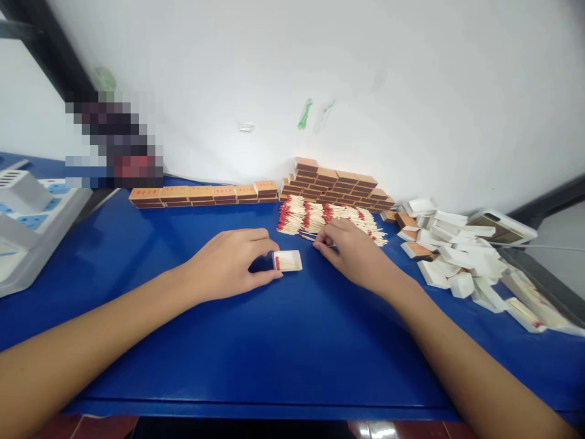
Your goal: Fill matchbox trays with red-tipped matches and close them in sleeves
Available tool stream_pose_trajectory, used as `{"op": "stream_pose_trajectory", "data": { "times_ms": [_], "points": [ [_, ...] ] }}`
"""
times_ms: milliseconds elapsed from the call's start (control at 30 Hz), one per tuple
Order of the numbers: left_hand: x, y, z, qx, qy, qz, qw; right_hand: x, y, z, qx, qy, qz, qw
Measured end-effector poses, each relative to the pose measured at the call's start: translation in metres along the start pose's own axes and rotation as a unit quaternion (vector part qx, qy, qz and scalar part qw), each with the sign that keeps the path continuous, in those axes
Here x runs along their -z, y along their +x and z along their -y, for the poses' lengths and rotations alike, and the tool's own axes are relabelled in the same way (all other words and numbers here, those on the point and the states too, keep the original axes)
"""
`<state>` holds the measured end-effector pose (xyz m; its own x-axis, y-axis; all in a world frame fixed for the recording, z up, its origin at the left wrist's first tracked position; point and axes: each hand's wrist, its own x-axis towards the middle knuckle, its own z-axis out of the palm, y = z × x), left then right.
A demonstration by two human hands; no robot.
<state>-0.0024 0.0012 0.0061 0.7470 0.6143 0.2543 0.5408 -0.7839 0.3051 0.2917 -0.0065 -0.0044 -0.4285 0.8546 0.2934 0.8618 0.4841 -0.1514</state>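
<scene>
Free front tabletop (274,353), match pile (315,213), boxes (338,186) behind

Tray (289,254) between left hand (235,259) and right hand (351,251), match pile (315,217) behind.
On the tabletop (274,353), matches (286,264) lie in the tray. Stacked matchboxes (336,184) stand behind the match pile; a matchbox row (201,194) runs left from them along the wall (365,73). Right of the match pile, more trays (461,244) lie heaped; a power strip (43,251) sits at far left.

white tray (293,255) | open-topped, lying flat, partly filled || loose matches (315,214) | red-headed, heaped in rows beyond tray
</scene>
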Motion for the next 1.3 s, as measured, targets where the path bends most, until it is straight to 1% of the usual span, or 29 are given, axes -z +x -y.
{"op": "stream_pose_trajectory", "data": {
  "times_ms": [167, 467, 800, 967, 1067, 1200, 1300],
  "points": [
    [-0.001, -0.001, 0.001, 0.000, 0.001, -0.007, 1.000, 0.004, -0.004, -0.004, 0.000, 0.006, -0.011, 1.000],
    [-0.002, 0.000, 0.001, -0.007, 0.006, -0.015, 1.000, -0.004, -0.001, -0.010, 0.019, -0.005, -0.013, 1.000],
    [-0.002, -0.001, 0.002, -0.009, 0.001, -0.018, 1.000, -0.007, 0.005, -0.003, 0.018, -0.030, -0.057, 0.998],
    [-0.002, 0.000, 0.000, -0.010, 0.005, -0.018, 1.000, -0.014, 0.009, -0.005, 0.017, -0.019, -0.043, 0.999],
    [-0.002, 0.000, -0.001, -0.010, 0.002, -0.016, 1.000, -0.015, 0.010, -0.006, 0.011, -0.026, -0.029, 0.999],
    [-0.002, 0.000, -0.001, 0.002, 0.018, -0.024, 1.000, -0.006, 0.007, 0.002, 0.017, 0.000, -0.034, 0.999],
    [-0.001, 0.002, -0.002, 0.019, 0.036, -0.038, 0.998, 0.003, 0.003, 0.020, 0.037, 0.033, -0.062, 0.997]
  ]
}}
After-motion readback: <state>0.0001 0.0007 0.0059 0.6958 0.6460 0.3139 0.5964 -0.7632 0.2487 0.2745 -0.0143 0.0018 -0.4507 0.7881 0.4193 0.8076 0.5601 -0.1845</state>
